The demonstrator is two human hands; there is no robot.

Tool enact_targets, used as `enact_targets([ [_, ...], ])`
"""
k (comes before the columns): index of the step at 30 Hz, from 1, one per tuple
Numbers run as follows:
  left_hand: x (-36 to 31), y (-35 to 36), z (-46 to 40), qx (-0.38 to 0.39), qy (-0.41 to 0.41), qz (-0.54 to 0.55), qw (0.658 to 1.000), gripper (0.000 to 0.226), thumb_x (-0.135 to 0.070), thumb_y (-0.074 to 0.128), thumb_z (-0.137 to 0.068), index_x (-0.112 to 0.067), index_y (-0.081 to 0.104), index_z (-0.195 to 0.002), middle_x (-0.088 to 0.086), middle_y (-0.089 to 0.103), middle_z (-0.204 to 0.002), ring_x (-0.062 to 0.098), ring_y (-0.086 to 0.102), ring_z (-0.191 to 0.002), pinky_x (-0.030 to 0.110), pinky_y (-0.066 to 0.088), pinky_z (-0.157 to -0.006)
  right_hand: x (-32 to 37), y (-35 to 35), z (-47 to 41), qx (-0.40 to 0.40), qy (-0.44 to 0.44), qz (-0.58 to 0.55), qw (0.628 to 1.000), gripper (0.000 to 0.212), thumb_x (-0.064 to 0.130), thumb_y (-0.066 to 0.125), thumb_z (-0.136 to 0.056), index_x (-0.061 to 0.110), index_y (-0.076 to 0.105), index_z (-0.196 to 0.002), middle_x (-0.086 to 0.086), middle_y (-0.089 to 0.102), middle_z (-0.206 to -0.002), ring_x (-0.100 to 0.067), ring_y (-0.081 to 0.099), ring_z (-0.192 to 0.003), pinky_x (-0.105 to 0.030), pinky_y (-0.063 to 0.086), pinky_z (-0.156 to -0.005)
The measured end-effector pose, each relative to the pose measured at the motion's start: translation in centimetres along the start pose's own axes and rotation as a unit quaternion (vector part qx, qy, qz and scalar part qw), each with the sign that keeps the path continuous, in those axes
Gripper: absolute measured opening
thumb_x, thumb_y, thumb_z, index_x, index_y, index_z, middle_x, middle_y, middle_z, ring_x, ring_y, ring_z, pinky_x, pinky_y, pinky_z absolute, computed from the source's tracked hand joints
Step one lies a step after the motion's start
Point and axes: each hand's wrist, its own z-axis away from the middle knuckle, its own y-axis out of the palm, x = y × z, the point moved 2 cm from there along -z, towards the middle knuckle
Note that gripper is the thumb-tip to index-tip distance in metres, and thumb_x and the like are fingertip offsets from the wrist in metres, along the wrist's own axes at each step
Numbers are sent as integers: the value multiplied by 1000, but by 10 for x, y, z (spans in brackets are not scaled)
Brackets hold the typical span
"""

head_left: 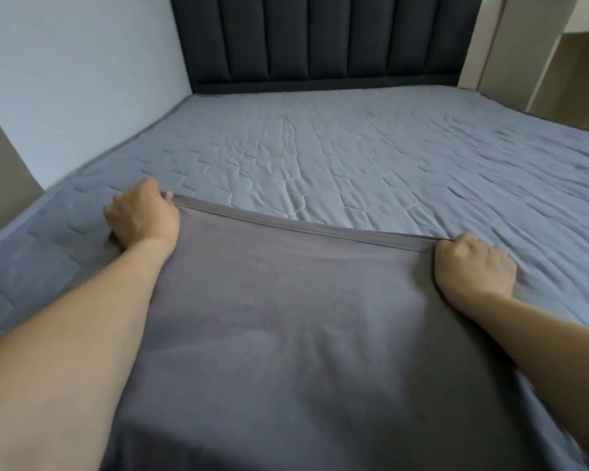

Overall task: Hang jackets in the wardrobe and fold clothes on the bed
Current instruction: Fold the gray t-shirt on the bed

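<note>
A person's left hand [140, 212] and right hand [473, 266], set well apart, each clench a corner of a grey garment [303, 317], possibly a T-shirt, stretched across a blue quilted bed [354, 147].

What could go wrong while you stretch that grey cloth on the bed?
The grey garment is pulled tight by its hem between the left hand and right hand; one grip could slip, leaving it crooked. The bed sheet underneath is already wrinkled, so the garment might fold lumpy.
</note>
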Motion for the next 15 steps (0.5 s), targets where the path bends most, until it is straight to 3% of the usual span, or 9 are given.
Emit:
enact_targets([
  [3, -7, 2, -1, 29, 21, -80, 996, 26, -27, 53, -97, -9, 63, -112, 21, 63, -117, 39, 48, -118, 46, 30, -100, 3, -6, 1, 29, 2, 39, 999, 38, 22, 35, -96, -3, 58, -111, -27, 56, -123, -41, 49, -116, -41, 35, -96],
  [6, -20, -15, 9, 97, 67, -112, 987, 41, -25, 52, -94, -9, 43, -131, 20, 44, -138, 37, 35, -131, 52, 20, -112, 22, -24, 3, 46, -47, 108, 992, 39, 17, 42, -88, 1, 53, -122, -22, 44, -130, -39, 36, -123, -43, 26, -104],
  [8, -26, -33, 30, 140, 109, -59, 982, 51, -38, 45, -93, -16, 35, -138, 15, 33, -148, 34, 28, -137, 58, 10, -115, 42, -41, 8, -9, -130, 75, 989, 43, 18, 47, -83, 5, 52, -123, -18, 40, -131, -37, 34, -123, -45, 21, -106],
  [10, -21, -44, 66, 224, 163, -39, 960, 67, -64, 23, -86, -33, 28, -145, 2, 23, -158, 27, 20, -145, 60, 3, -114, 71, -51, 29, -35, -221, -3, 975, 49, 32, 40, -84, 11, 54, -126, -13, 46, -134, -36, 41, -122, -45, 23, -106],
  [12, -8, -50, 108, 319, 210, -72, 921, 82, -78, 1, -75, -45, 15, -149, -10, 9, -163, 20, 8, -150, 61, -4, -114, 102, -43, 61, 48, -306, -42, 950, 56, 47, 27, -90, 20, 47, -135, -7, 45, -142, -30, 42, -129, -47, 19, -111],
  [15, 6, -43, 128, 369, 227, -118, 894, 75, -79, 1, -83, -47, 1, -151, -13, -4, -164, 16, -6, -150, 63, -8, -113, 120, -7, 99, 204, -319, -18, 925, 67, 63, 17, -93, 30, 21, -151, 1, 15, -161, -20, 11, -148, -48, -1, -119],
])
